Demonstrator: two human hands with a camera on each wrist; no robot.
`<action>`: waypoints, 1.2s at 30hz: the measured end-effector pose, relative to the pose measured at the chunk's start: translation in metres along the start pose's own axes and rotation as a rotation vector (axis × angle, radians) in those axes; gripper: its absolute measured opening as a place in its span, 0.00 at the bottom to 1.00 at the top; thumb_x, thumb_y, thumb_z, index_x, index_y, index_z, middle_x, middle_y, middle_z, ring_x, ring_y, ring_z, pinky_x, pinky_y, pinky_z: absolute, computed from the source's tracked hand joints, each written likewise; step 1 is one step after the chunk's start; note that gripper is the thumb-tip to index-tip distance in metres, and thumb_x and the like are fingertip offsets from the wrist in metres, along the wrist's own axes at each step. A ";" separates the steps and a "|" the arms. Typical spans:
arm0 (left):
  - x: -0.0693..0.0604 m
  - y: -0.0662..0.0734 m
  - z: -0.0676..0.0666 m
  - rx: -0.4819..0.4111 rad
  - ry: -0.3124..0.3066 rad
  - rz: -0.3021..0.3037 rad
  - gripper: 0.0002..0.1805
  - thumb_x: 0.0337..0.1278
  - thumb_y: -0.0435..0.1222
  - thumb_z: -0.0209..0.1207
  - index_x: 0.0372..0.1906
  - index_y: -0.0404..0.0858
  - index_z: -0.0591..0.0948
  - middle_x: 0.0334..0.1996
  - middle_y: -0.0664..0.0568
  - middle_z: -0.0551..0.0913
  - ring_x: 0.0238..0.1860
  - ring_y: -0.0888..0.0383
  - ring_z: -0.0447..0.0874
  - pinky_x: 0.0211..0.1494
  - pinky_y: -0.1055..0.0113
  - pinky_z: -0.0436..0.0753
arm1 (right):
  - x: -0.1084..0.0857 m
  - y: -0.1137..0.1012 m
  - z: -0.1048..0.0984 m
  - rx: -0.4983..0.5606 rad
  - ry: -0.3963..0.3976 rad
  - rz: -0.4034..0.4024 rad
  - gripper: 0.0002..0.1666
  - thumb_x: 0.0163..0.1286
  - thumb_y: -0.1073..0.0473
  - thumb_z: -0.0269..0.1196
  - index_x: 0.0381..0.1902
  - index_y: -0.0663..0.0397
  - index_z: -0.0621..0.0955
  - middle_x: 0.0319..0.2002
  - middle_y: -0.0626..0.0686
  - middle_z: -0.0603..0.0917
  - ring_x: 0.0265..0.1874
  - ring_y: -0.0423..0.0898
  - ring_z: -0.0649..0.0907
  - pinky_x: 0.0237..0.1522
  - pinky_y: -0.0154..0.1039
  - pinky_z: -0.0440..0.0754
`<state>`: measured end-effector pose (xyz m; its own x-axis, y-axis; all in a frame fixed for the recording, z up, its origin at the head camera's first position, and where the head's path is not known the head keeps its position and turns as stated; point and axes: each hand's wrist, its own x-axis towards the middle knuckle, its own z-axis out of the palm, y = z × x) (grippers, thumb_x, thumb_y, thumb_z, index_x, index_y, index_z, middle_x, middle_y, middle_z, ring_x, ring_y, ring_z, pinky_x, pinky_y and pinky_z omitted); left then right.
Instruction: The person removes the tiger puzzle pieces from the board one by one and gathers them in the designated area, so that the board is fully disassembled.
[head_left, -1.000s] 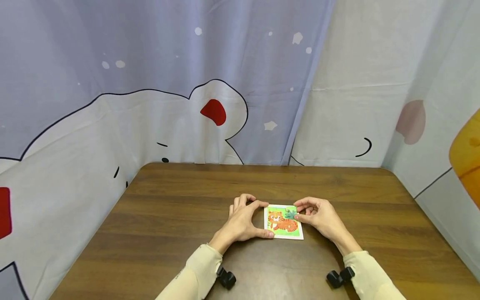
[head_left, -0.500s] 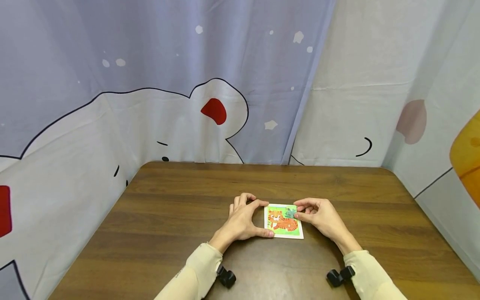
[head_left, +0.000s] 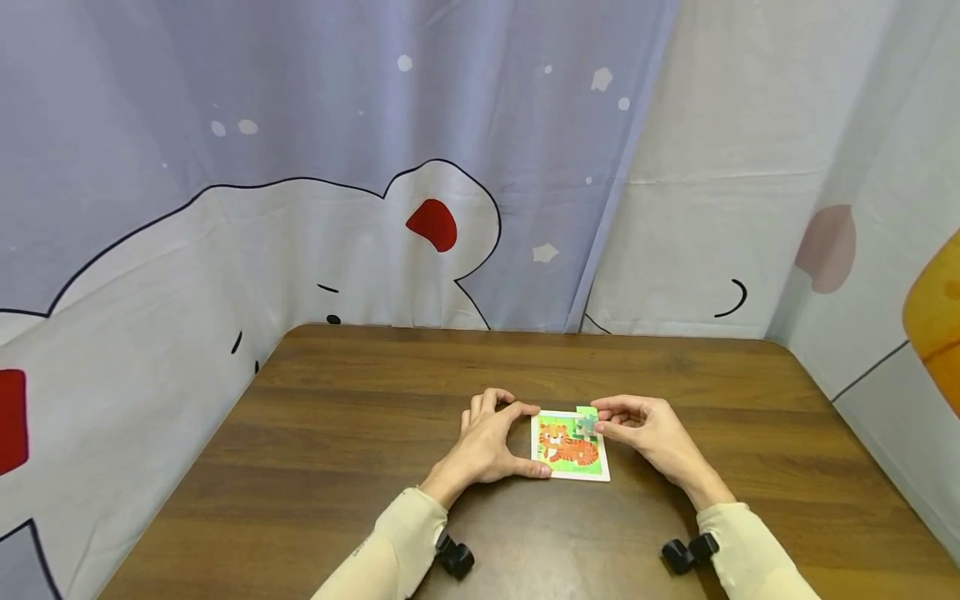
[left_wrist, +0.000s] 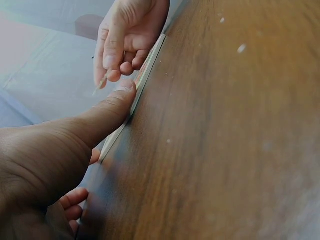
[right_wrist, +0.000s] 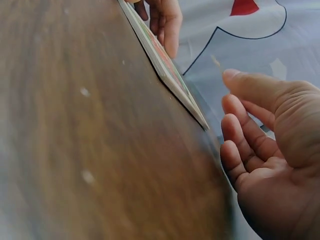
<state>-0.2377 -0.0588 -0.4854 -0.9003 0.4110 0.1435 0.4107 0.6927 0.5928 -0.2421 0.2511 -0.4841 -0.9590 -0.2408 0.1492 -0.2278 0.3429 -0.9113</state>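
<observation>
A square tiger puzzle board (head_left: 572, 467) with a white border lies flat on the table. My left hand (head_left: 483, 442) holds its left side, forefinger at the far corner and thumb (left_wrist: 117, 102) at the near one. Between thumb and forefinger my right hand (head_left: 652, 433) pinches a green puzzle piece (head_left: 587, 422) over the board's far right corner. In the right wrist view the piece (right_wrist: 216, 61) shows edge-on at the fingertips, clear of the board (right_wrist: 167, 72). The other fingers of my right hand (right_wrist: 280, 135) are loosely bent.
The brown wooden table (head_left: 360, 417) spreads out around the board. Behind it and at both sides hangs a printed curtain (head_left: 300, 250). A small black device (head_left: 454, 557) is strapped to the left wrist, and another (head_left: 688, 553) to the right.
The green piece has come up from the board's far right corner in my right hand's pinch, and a gap shows beneath it. My left hand has kept its hold on the board.
</observation>
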 end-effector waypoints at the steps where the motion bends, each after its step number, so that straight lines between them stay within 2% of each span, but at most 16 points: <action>1: 0.000 0.000 0.000 0.000 0.001 0.000 0.51 0.40 0.63 0.88 0.74 0.54 0.83 0.74 0.47 0.69 0.71 0.45 0.64 0.67 0.46 0.65 | 0.000 -0.001 -0.001 0.001 0.000 -0.006 0.20 0.70 0.61 0.80 0.57 0.61 0.91 0.41 0.58 0.91 0.37 0.42 0.86 0.38 0.33 0.83; 6: -0.001 0.000 0.000 0.004 0.007 0.001 0.51 0.40 0.62 0.88 0.74 0.53 0.84 0.73 0.47 0.69 0.71 0.45 0.64 0.69 0.46 0.65 | -0.002 -0.005 -0.008 -0.003 0.004 -0.035 0.20 0.71 0.62 0.79 0.58 0.61 0.91 0.43 0.59 0.93 0.38 0.44 0.88 0.38 0.33 0.84; 13: -0.002 -0.001 0.003 0.015 0.004 0.005 0.51 0.40 0.63 0.88 0.74 0.54 0.84 0.73 0.47 0.69 0.72 0.45 0.64 0.70 0.45 0.65 | -0.005 -0.007 -0.027 -0.028 0.029 -0.067 0.19 0.73 0.64 0.77 0.59 0.62 0.90 0.44 0.57 0.93 0.39 0.41 0.88 0.39 0.33 0.85; 18: -0.001 -0.002 0.002 0.011 0.008 0.011 0.51 0.39 0.63 0.88 0.74 0.54 0.83 0.73 0.46 0.70 0.72 0.45 0.64 0.68 0.46 0.65 | -0.008 -0.011 -0.048 -0.038 0.046 -0.083 0.19 0.74 0.64 0.76 0.61 0.64 0.89 0.44 0.56 0.93 0.39 0.40 0.88 0.39 0.33 0.86; 24: -0.001 -0.002 0.000 0.013 0.007 0.010 0.51 0.40 0.63 0.88 0.74 0.54 0.83 0.73 0.46 0.70 0.71 0.44 0.64 0.67 0.47 0.65 | -0.016 -0.016 -0.073 -0.051 0.076 -0.037 0.23 0.76 0.61 0.75 0.64 0.63 0.88 0.47 0.51 0.93 0.40 0.39 0.87 0.41 0.35 0.87; 28: -0.001 -0.002 0.000 0.013 0.007 0.011 0.51 0.40 0.63 0.87 0.74 0.54 0.83 0.73 0.46 0.70 0.71 0.44 0.64 0.67 0.47 0.65 | -0.022 -0.015 -0.090 -0.085 0.106 -0.034 0.23 0.77 0.60 0.75 0.65 0.63 0.87 0.47 0.48 0.93 0.40 0.39 0.87 0.40 0.35 0.86; 36: 0.000 -0.003 0.002 0.015 0.020 0.022 0.51 0.39 0.63 0.88 0.74 0.54 0.84 0.73 0.46 0.70 0.70 0.45 0.65 0.67 0.46 0.66 | -0.034 -0.011 -0.126 -0.191 0.141 -0.079 0.22 0.77 0.63 0.74 0.65 0.64 0.87 0.45 0.46 0.94 0.40 0.39 0.89 0.40 0.33 0.84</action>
<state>-0.2385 -0.0598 -0.4891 -0.8936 0.4143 0.1725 0.4325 0.6924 0.5775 -0.2283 0.3697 -0.4309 -0.9478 -0.1491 0.2818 -0.3182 0.4967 -0.8075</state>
